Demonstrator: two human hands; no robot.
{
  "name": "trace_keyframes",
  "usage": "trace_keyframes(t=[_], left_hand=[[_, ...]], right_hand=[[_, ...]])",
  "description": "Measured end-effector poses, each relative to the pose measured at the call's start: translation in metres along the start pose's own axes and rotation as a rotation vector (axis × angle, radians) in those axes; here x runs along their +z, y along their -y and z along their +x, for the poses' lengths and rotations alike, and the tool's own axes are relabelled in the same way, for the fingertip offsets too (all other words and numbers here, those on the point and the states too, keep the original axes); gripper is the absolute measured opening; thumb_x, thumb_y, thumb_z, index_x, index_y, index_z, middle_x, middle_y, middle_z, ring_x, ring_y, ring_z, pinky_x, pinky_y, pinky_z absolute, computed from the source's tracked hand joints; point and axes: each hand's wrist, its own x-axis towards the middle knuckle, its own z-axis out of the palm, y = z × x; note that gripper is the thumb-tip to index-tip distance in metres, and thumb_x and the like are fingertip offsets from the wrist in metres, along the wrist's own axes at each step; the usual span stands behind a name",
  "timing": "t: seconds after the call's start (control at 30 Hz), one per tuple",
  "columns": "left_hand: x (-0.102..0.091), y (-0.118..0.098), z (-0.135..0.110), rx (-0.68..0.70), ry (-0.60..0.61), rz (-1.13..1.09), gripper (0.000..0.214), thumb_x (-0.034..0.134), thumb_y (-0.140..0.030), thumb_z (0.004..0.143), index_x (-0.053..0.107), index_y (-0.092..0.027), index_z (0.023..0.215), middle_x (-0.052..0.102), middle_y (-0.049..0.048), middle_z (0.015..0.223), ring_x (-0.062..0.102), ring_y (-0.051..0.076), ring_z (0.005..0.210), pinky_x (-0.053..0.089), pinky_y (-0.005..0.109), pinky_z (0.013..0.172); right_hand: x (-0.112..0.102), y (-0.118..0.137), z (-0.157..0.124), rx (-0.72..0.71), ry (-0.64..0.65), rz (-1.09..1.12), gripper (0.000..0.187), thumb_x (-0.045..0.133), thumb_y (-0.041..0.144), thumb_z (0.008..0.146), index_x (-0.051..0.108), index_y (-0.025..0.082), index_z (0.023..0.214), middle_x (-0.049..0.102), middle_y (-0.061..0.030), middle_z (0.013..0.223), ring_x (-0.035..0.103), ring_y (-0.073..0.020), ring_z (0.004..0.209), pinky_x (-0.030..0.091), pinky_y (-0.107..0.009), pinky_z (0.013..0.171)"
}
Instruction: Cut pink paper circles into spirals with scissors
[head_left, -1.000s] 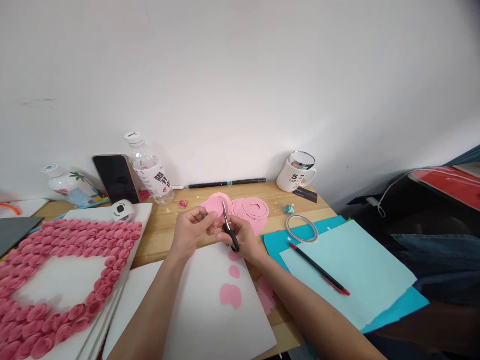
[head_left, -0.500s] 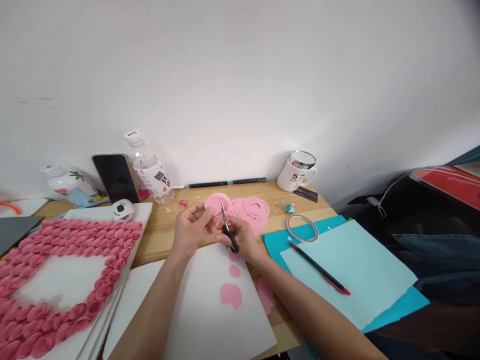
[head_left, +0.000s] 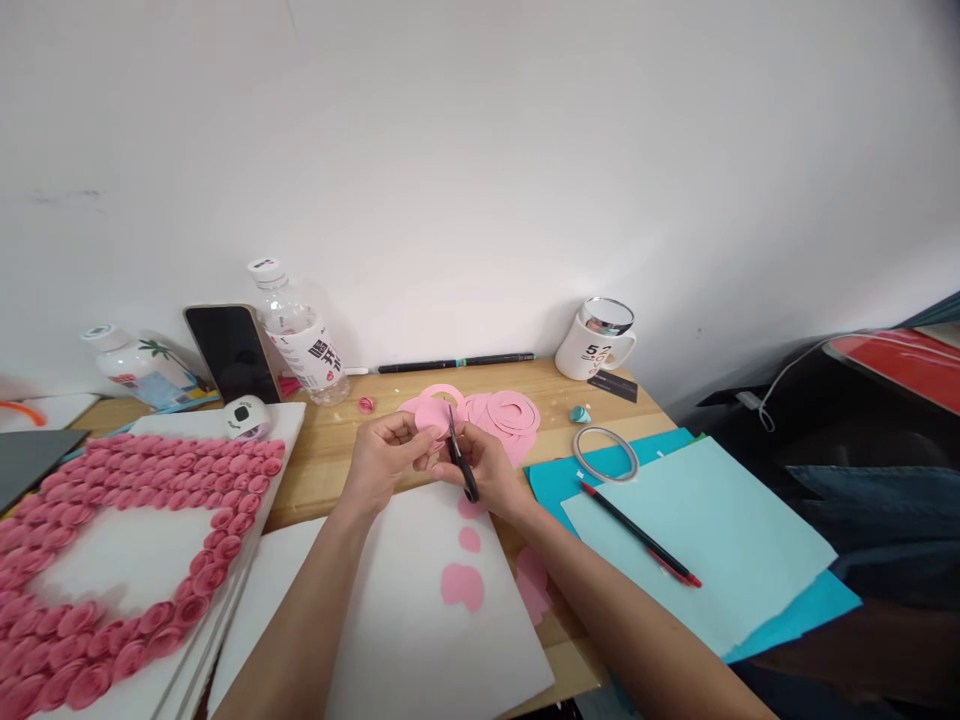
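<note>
My left hand pinches a round piece of pink paper by its lower left edge. In my right hand is a small pair of scissors with black handles, its blades pointing up at the right edge of that paper. Just behind lie pink paper rings and discs in an overlapping pile. Below my hands, a white board carries several pink paper scraps. The scissors' finger loops are partly hidden by my right fingers.
At left, a board of rolled pink paper flowers stands near a phone and a water bottle. To the right are a mug, a tape roll, a black-and-red pen and blue paper sheets.
The pink paper in my left hand has turned and shifted slightly, and a pink ring now shows behind it. The scissors stay at its right edge, tilted a little more upright.
</note>
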Motion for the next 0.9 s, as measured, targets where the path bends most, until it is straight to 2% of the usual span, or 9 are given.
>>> trace_keyframes(t=[0.13,0.33,0.9], left_hand=[[-0.0006,0.0015,-0.0002,-0.003,-0.010,0.000,0.021,0.067,-0.025,0.071,0.056,-0.015,0.056,0.049,-0.0051,0.043,0.044,0.006,0.042,0.036,0.020,0.047],[0.0002,0.0001,0.0005,0.029,-0.016,-0.034,0.021,0.065,-0.023,0.072,0.055,-0.016,0.054,0.050,-0.0048,0.043,0.043,0.006,0.042,0.036,0.020,0.046],[0.0007,-0.0028,0.0008,-0.006,-0.116,-0.107,0.015,0.067,-0.023,0.068,0.058,-0.015,0.059,0.048,-0.0063,0.041,0.040,0.004,0.040,0.034,0.019,0.047]], right_hand=[[0.0000,0.0017,0.0001,0.013,0.011,0.003,0.046,0.082,0.042,0.055,0.053,0.017,0.079,0.045,0.0067,0.057,0.037,-0.0075,0.051,0.030,-0.021,0.050],[-0.0003,0.0023,0.0001,0.022,0.029,-0.002,0.045,0.080,0.045,0.056,0.052,0.017,0.078,0.041,0.0074,0.055,0.034,-0.0066,0.048,0.028,-0.021,0.047],[-0.0001,0.0019,-0.0005,0.064,-0.002,-0.012,0.042,0.080,0.043,0.056,0.052,0.017,0.071,0.041,0.0079,0.051,0.032,-0.0049,0.045,0.025,-0.019,0.042]])
